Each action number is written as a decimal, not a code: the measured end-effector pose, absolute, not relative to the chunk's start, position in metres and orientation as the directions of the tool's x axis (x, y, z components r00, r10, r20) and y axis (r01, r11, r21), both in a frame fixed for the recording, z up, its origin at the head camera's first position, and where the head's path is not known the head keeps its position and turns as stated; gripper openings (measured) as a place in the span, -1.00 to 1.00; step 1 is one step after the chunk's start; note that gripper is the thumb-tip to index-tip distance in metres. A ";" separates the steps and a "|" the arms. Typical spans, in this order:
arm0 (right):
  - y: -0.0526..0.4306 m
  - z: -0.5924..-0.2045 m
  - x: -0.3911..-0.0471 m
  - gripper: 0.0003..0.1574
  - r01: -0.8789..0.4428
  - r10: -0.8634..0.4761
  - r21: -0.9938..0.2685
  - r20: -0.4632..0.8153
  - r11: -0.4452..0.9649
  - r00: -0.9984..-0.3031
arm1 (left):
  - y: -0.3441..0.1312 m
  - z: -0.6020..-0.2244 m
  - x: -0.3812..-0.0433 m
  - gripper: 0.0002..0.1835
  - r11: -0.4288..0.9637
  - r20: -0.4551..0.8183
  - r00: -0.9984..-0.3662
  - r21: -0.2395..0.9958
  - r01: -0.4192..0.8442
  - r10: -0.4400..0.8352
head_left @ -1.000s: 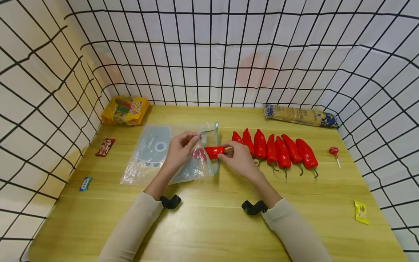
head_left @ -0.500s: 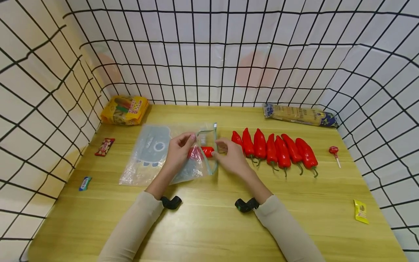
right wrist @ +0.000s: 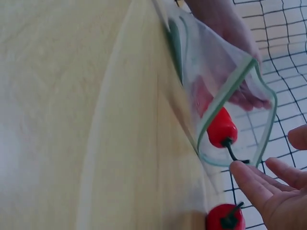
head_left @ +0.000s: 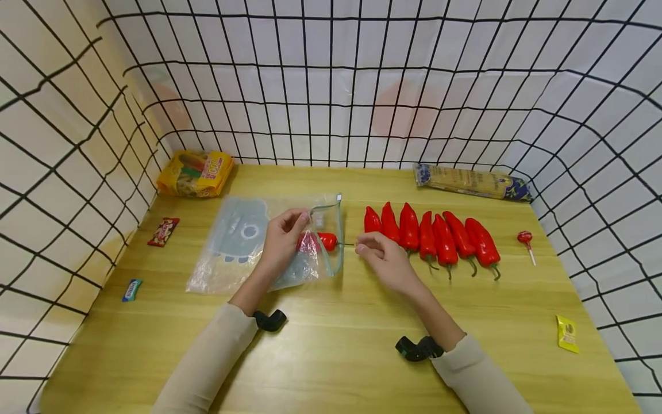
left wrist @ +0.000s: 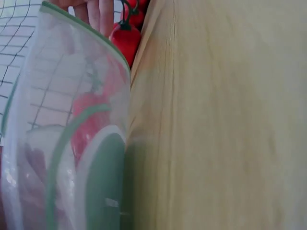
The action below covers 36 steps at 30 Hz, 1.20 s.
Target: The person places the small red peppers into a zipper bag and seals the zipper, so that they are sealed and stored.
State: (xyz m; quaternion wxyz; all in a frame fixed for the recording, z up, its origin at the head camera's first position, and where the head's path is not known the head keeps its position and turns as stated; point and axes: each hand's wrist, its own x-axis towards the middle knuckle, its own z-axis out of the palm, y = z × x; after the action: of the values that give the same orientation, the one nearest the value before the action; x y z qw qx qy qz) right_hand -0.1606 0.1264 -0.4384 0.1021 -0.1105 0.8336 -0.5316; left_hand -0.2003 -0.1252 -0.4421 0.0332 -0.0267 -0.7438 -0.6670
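My left hand (head_left: pixel 281 238) pinches the upper edge of a clear zip bag (head_left: pixel 239 221) with a blue cartoon print, holding its mouth apart toward the right. A red pepper (head_left: pixel 327 241) lies lengthwise inside the mouth, its body behind the green zip strip and its thin stem pointing out to the right. Just right of that stem is my right hand (head_left: pixel 390 261), thumb and fingers apart with nothing between them. In the right wrist view a fingertip overlaps the end of the stem (right wrist: pixel 232 152). More red peppers (head_left: pixel 446 238) lie in a row beyond the right hand.
A yellow food packet (head_left: pixel 196 174) stands at the back left, a long noodle pack (head_left: pixel 472 183) at the back right. Small wrapped sweets (head_left: pixel 164 232) lie on the left, a lollipop (head_left: pixel 525 237) and a yellow sachet (head_left: pixel 568 333) on the right. Black wire mesh (head_left: pixel 331 104) encloses the table.
The pepper has slid left into the bag. My right hand has let go of it and drawn back to the right. My left hand still grips the bag's edge.
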 end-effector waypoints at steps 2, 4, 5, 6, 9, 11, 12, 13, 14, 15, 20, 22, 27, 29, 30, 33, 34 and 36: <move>0.123 -0.440 -0.159 -0.47 -0.073 -0.298 -0.916 -0.053 0.396 -0.953 | -0.124 -0.446 -0.202 -0.68 0.115 0.105 -0.994 0.988 0.104 -0.007; 0.118 -0.440 -0.158 -0.43 -0.069 -0.300 -0.921 -0.053 0.383 -0.952 | -0.123 -0.453 -0.205 -0.67 0.127 0.122 -0.992 0.985 0.119 -0.013; 0.116 -0.441 -0.158 -0.43 -0.069 -0.300 -0.925 -0.050 0.375 -0.953 | -0.123 -0.457 -0.206 -0.67 0.132 0.123 -0.992 0.984 0.120 -0.016; 0.113 -0.443 -0.158 -0.43 -0.072 -0.300 -0.928 -0.044 0.364 -0.953 | -0.122 -0.461 -0.207 -0.66 0.135 0.126 -0.992 0.983 0.122 -0.020; 0.101 -0.445 -0.160 -0.45 -0.064 -0.318 -0.954 -0.035 0.294 -0.947 | -0.122 -0.459 -0.205 -0.65 0.128 0.125 -0.992 0.984 0.123 -0.013; 0.092 -0.447 -0.162 -0.47 -0.054 -0.347 -0.971 -0.032 0.234 -0.937 | -0.122 -0.458 -0.204 -0.65 0.118 0.132 -0.991 0.984 0.131 -0.004; 0.087 -0.447 -0.163 -0.48 -0.050 -0.362 -0.976 -0.032 0.213 -0.932 | -0.122 -0.457 -0.204 -0.65 0.111 0.137 -0.991 0.984 0.137 0.001; 0.083 -0.447 -0.164 -0.48 -0.041 -0.374 -0.979 -0.037 0.200 -0.927 | -0.122 -0.457 -0.204 -0.64 0.103 0.139 -0.990 0.985 0.139 0.007; 0.079 -0.447 -0.165 -0.49 -0.037 -0.384 -0.981 -0.041 0.191 -0.922 | -0.122 -0.456 -0.204 -0.64 0.091 0.139 -0.990 0.986 0.139 0.010; 0.076 -0.446 -0.166 -0.49 -0.032 -0.393 -0.982 -0.045 0.188 -0.919 | -0.123 -0.456 -0.204 -0.63 0.071 0.135 -0.991 0.988 0.136 0.013; 0.084 -0.447 -0.172 -0.48 -0.068 -0.363 -0.969 -0.024 0.238 -0.931 | -0.126 -0.457 -0.208 -0.63 -0.033 0.112 -0.994 0.993 0.112 -0.022; 0.095 -0.447 -0.175 -0.48 -0.099 -0.332 -0.959 0.006 0.265 -0.943 | -0.127 -0.457 -0.209 -0.65 -0.055 0.109 -0.993 0.992 0.110 -0.036; 0.123 -0.441 -0.180 -0.49 -0.170 -0.240 -0.905 0.078 0.391 -0.968 | -0.127 -0.456 -0.209 -0.67 -0.105 0.090 -0.996 0.990 0.092 -0.026; 0.131 -0.440 -0.183 -0.45 -0.197 -0.226 -0.838 0.090 0.510 -0.970 | -0.128 -0.457 -0.208 -0.65 -0.137 0.079 -0.997 0.987 0.081 -0.018; 0.134 -0.439 -0.185 -0.42 -0.210 -0.232 -0.796 0.091 0.568 -0.969 | -0.129 -0.457 -0.209 -0.65 -0.155 0.074 -0.997 0.985 0.075 -0.014; 0.138 -0.440 -0.189 -0.33 -0.262 -0.289 -0.653 0.068 0.711 -0.955 | -0.132 -0.457 -0.209 -0.63 -0.188 0.063 -0.998 0.980 0.062 -0.001; 0.138 -0.441 -0.190 -0.31 -0.286 -0.318 -0.612 0.058 0.737 -0.946 | -0.132 -0.457 -0.210 -0.63 -0.194 0.061 -0.998 0.979 0.059 0.003; 0.137 -0.444 -0.190 -0.30 -0.319 -0.367 -0.573 0.034 0.755 -0.930 | -0.133 -0.457 -0.210 -0.65 -0.196 0.057 -0.998 0.979 0.054 0.010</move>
State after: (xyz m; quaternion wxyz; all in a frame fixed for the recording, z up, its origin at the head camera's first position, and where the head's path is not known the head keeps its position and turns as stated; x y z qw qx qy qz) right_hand -0.1901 0.1367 -0.4437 0.0400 -0.1832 0.9358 -0.2984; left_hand -0.2105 -0.1332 -0.4567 0.0144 -0.0253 -0.6337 -0.7731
